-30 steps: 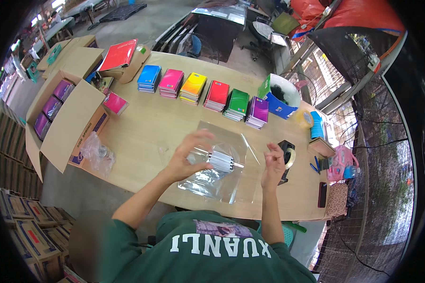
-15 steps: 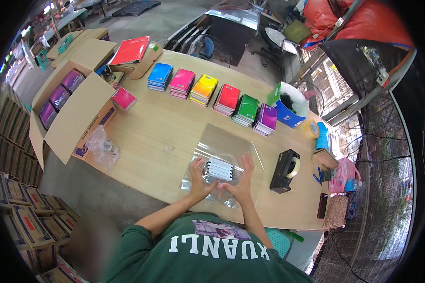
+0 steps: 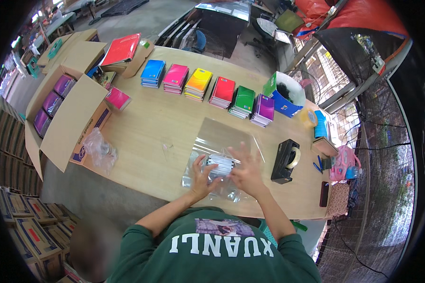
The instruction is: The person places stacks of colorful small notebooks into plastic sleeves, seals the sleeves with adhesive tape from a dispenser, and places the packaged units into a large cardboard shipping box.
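In front of me on the table lies a stack of small notebooks, seen edge-on with white page edges and dark corners. Clear plastic film is around the stack and spreads out flat beyond it. My left hand grips the stack's left side, its fingers curled at the far edge and its thumb on the near side. At the right end is my right hand, its fingers spread and slightly blurred, with the thumb close to the film. Whether that thumb touches the film I cannot tell.
Colored notebook stacks form a row across the far side. A black tape dispenser stands to the right, near a phone. An open carton holding purple packs and a crumpled plastic bag are at left.
My right hand has shifted from holding the stack's right side to a spread pose over its right end. My left thumb has moved up onto the stack. The view has shifted slightly.
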A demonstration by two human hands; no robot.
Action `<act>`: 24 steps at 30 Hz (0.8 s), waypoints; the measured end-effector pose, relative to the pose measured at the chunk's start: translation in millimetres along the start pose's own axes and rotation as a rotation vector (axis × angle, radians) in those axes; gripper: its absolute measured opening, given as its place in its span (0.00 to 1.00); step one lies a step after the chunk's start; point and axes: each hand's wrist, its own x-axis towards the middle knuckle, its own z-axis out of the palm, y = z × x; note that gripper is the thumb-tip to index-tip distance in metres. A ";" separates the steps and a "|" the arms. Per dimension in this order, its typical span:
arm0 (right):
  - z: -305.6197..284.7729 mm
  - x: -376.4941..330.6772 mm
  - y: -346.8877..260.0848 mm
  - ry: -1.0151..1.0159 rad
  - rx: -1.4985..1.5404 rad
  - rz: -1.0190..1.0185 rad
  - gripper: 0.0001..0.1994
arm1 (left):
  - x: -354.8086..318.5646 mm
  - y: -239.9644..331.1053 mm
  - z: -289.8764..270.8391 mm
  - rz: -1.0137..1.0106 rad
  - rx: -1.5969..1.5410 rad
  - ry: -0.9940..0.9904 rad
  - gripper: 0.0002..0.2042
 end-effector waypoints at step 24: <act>20.3 47.7 81.6 -0.437 0.268 -0.402 0.03 | 113.7 -18.6 -67.0 0.638 0.045 -0.995 0.50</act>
